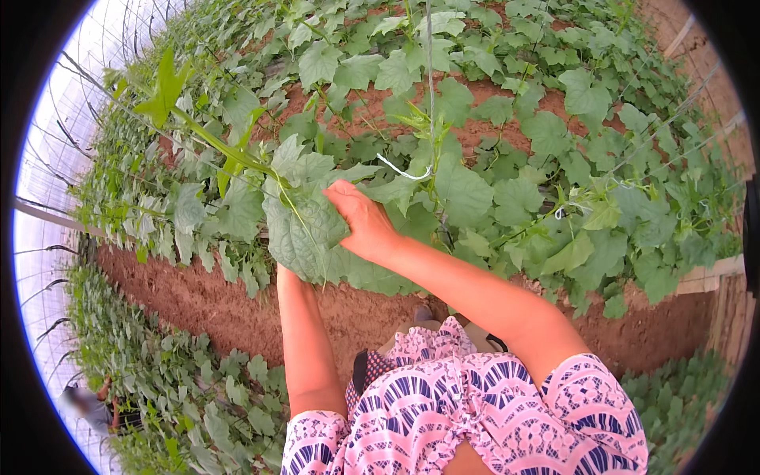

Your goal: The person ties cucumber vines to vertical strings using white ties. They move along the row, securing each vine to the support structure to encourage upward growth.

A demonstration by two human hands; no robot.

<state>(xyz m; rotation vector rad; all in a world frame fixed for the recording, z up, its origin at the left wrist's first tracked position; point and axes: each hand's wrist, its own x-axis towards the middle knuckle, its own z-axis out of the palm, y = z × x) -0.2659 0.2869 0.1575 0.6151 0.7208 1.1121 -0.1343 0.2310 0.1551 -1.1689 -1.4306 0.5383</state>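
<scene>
Right in front of me, a thick green stem (222,145) of a climbing vine leans up to the left, with a bright young shoot tip (166,89). Broad lobed leaves hang from it, the nearest a large wrinkled leaf (303,231) with a thin tendril (300,219) across it. My right hand (361,219) is at this leaf's right edge, fingers bent and their tips hidden among the foliage. Behind the same leaf my left hand is hidden; only my left forearm (303,332) shows below. A white tie (407,172) hangs on a vertical twisted string (430,83) beyond my right hand.
Dense rows of vines (516,124) grow ahead, with horizontal wires (671,122) running through them. Reddish bare soil (202,314) forms a path beneath me. Another white tie (559,212) is at right. At lower left another person (101,409) is among the plants beside the translucent greenhouse wall (47,154).
</scene>
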